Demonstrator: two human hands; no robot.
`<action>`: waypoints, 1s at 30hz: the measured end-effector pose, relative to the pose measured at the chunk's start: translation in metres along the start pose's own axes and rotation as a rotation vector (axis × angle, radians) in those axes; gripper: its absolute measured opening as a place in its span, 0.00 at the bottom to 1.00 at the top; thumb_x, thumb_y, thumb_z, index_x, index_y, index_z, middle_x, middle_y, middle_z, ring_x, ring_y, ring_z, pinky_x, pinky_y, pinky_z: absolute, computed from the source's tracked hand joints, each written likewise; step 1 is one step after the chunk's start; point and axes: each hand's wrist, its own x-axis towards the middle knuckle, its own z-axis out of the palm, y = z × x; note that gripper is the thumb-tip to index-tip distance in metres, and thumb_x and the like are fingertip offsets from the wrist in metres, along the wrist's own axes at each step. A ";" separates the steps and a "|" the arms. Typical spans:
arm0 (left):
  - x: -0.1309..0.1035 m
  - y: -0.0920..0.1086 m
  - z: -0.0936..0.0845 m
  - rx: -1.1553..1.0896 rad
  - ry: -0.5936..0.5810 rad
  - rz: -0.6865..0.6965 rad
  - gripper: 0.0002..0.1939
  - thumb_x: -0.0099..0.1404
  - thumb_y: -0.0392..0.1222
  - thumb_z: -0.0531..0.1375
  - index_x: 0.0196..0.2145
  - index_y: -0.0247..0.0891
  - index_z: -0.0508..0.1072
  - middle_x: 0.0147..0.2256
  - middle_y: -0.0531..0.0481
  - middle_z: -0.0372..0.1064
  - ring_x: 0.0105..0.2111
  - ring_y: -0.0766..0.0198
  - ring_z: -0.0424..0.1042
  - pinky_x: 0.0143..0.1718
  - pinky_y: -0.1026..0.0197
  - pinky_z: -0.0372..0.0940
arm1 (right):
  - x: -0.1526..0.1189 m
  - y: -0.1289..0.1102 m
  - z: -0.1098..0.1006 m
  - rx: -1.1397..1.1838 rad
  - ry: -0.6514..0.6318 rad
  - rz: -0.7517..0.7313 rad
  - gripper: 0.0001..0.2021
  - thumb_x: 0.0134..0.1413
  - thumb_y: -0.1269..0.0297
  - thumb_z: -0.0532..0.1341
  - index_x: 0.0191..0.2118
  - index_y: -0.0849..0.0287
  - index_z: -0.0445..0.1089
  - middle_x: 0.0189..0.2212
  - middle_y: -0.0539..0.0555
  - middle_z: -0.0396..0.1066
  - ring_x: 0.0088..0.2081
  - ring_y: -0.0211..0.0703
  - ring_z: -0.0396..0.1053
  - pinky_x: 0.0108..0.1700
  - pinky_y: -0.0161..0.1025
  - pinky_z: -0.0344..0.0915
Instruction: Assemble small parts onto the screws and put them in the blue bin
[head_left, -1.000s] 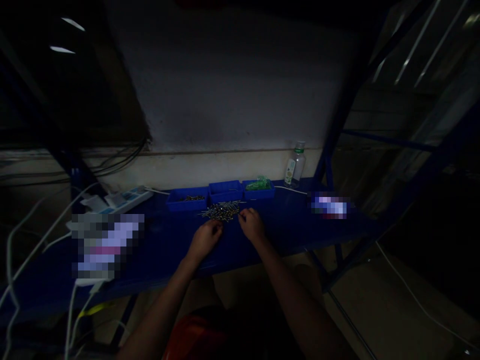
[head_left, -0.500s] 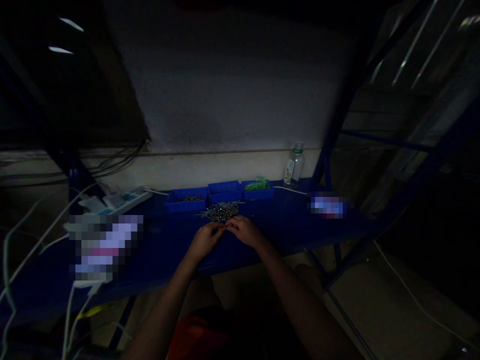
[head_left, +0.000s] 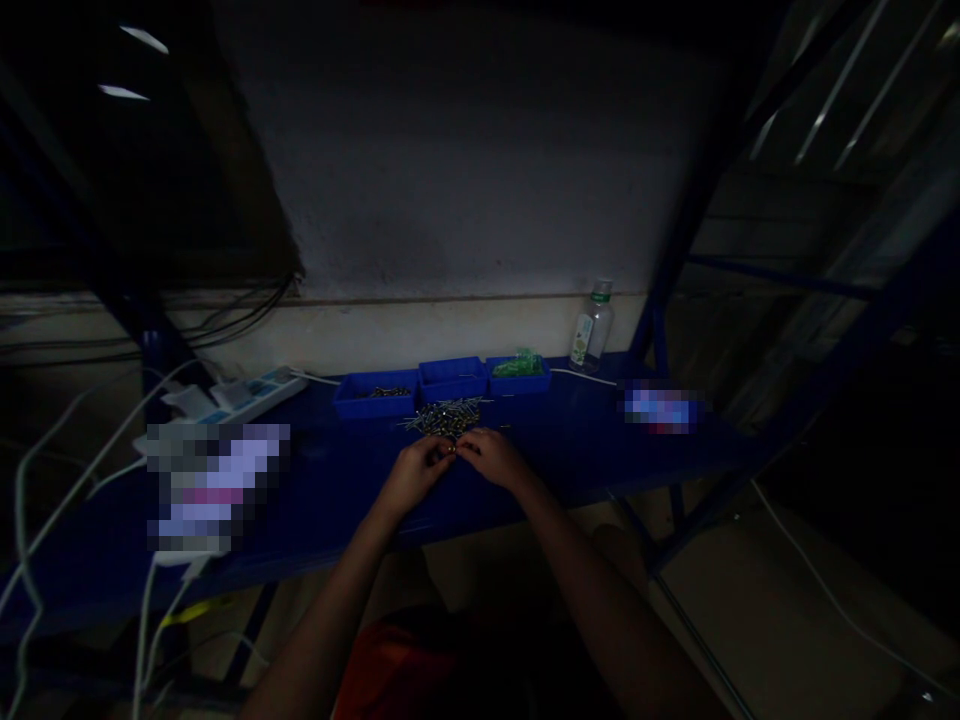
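Note:
Both hands meet just in front of a loose pile of small metal screws or pins (head_left: 448, 415) on the blue table (head_left: 330, 480). My left hand (head_left: 415, 472) is pinched on a tiny brass-coloured piece (head_left: 451, 450) between the fingertips. From the other side, my right hand (head_left: 489, 456) has its fingertips closed at the same piece; what else they hold is too small to name. Behind the pile stand three blue trays: the left one (head_left: 375, 408) has small metal parts, the middle one (head_left: 452, 388) a thin piece, and the right one (head_left: 516, 385) green plastic.
A clear bottle (head_left: 592, 330) stands at the back right by the wall. A blurred-out bright object (head_left: 660, 408) lies at the right, another (head_left: 217, 485) at the left. Beside that is a white power strip (head_left: 262, 395) with cables.
My fingertips have shifted slightly and a brass-coloured glint now shows between them. The camera view has moved a little. The trays and bottle stand as before.

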 end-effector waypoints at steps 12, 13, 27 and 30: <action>-0.003 0.007 -0.004 0.047 0.071 -0.045 0.06 0.57 0.41 0.55 0.33 0.38 0.67 0.30 0.53 0.70 0.30 0.64 0.69 0.33 0.65 0.62 | -0.001 -0.002 -0.002 0.094 0.031 0.046 0.08 0.58 0.64 0.54 0.34 0.58 0.70 0.29 0.49 0.71 0.31 0.35 0.67 0.34 0.30 0.58; -0.003 0.006 -0.004 0.045 0.063 -0.049 0.06 0.57 0.41 0.55 0.33 0.38 0.67 0.29 0.53 0.70 0.29 0.64 0.69 0.32 0.65 0.62 | -0.001 -0.003 -0.002 0.097 0.034 0.046 0.09 0.58 0.63 0.54 0.33 0.58 0.70 0.29 0.49 0.71 0.31 0.35 0.67 0.33 0.30 0.58; -0.002 0.003 -0.002 -0.019 -0.034 -0.036 0.11 0.59 0.46 0.56 0.35 0.40 0.75 0.34 0.49 0.75 0.35 0.58 0.73 0.37 0.62 0.64 | -0.004 -0.003 -0.005 0.106 -0.025 0.014 0.08 0.56 0.63 0.56 0.34 0.57 0.71 0.30 0.50 0.72 0.31 0.35 0.67 0.34 0.30 0.58; -0.002 0.004 -0.003 -0.014 -0.038 -0.037 0.11 0.60 0.46 0.56 0.34 0.40 0.75 0.34 0.49 0.76 0.35 0.58 0.73 0.37 0.62 0.64 | -0.004 -0.003 -0.006 0.119 -0.042 0.030 0.08 0.55 0.63 0.56 0.34 0.58 0.72 0.30 0.49 0.72 0.30 0.35 0.67 0.33 0.30 0.59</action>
